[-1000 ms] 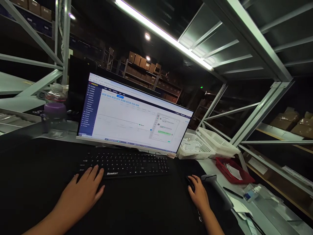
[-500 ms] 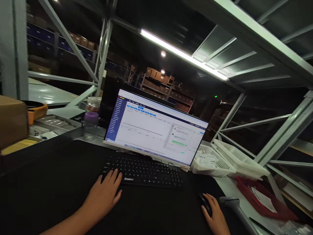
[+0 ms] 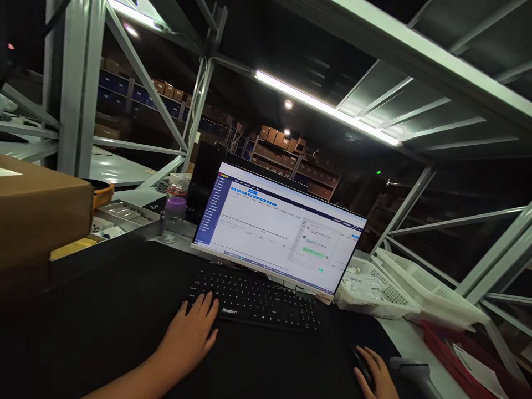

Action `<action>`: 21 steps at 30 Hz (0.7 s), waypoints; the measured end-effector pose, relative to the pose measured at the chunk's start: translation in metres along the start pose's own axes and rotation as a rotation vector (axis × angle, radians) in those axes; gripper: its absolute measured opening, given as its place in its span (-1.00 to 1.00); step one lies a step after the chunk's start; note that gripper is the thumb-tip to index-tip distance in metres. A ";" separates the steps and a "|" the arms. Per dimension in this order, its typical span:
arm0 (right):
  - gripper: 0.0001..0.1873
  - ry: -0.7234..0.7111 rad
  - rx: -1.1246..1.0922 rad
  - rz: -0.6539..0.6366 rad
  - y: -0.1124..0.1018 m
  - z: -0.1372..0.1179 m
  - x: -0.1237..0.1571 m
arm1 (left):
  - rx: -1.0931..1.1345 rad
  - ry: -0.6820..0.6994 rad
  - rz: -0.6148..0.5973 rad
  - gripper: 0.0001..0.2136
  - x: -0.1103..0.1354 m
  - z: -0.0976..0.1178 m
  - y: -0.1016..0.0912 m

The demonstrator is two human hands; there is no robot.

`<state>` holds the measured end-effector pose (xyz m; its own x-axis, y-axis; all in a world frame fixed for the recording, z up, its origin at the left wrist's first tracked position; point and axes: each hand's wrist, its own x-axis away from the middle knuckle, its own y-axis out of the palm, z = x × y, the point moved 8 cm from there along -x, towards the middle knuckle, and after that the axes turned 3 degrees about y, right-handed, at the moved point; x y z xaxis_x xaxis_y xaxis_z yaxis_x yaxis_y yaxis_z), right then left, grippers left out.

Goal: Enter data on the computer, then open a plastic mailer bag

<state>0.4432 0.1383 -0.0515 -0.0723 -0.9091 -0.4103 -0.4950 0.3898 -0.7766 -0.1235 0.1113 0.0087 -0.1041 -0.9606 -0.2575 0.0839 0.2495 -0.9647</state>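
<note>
My left hand (image 3: 190,332) lies palm down at the lower left corner of the black keyboard (image 3: 260,302), fingers stretched out and resting on its edge keys. Over at the right, my right hand (image 3: 377,372) curves around a black computer mouse (image 3: 362,366) on the dark desk mat (image 3: 266,366). Behind the keyboard stands a lit monitor (image 3: 266,227), showing a web page with a side menu and a small chat window at the right. The text on it is too small to read.
A cardboard box (image 3: 45,210) stands at the left, near a roll of orange tape (image 3: 103,194) and a purple-lidded bottle (image 3: 173,219). To the right are white baskets (image 3: 374,288), a barcode scanner (image 3: 415,374) and a red tray (image 3: 449,354). Metal shelf posts (image 3: 77,94) frame the desk.
The view has turned left, so everything sits further right and slightly lower, and more of the cardboard box shows. Both hands keep their places on the keyboard and mouse.
</note>
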 end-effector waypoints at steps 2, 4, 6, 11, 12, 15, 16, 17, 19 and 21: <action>-0.43 0.004 0.001 -0.005 0.001 -0.001 0.000 | 0.008 0.001 0.004 -0.46 0.000 0.000 -0.001; -0.43 0.005 0.006 -0.002 0.000 -0.002 0.000 | 0.005 0.006 0.002 -0.46 0.000 0.000 -0.001; -0.44 0.004 0.013 0.002 -0.001 -0.004 0.000 | -0.008 0.011 -0.010 -0.45 0.000 0.000 0.001; -0.39 0.031 0.070 -0.035 0.002 -0.003 0.003 | -0.025 0.007 -0.004 -0.45 -0.002 -0.001 0.005; -0.39 0.030 0.083 -0.042 0.002 -0.003 0.004 | -0.033 0.008 -0.005 -0.45 -0.003 -0.001 0.006; -0.42 0.015 0.112 -0.036 0.003 -0.004 0.006 | -0.063 0.011 -0.023 -0.45 -0.003 -0.001 0.008; -0.42 0.013 0.117 -0.029 0.002 -0.004 0.006 | -0.067 0.012 -0.025 -0.45 -0.004 -0.001 0.008; -0.43 0.013 0.122 -0.021 0.001 -0.004 0.006 | -0.068 0.012 -0.023 -0.45 -0.004 -0.001 0.008; -0.44 0.019 0.128 -0.011 0.000 -0.005 0.007 | -0.066 0.014 -0.014 -0.45 -0.004 -0.001 0.009; -0.46 0.025 0.127 -0.008 -0.001 -0.007 0.007 | -0.067 0.019 -0.006 -0.46 -0.004 -0.001 0.010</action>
<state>0.4371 0.1302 -0.0504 -0.0911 -0.9152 -0.3926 -0.3817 0.3962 -0.8350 -0.1237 0.1183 0.0000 -0.1230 -0.9600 -0.2517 0.0164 0.2516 -0.9677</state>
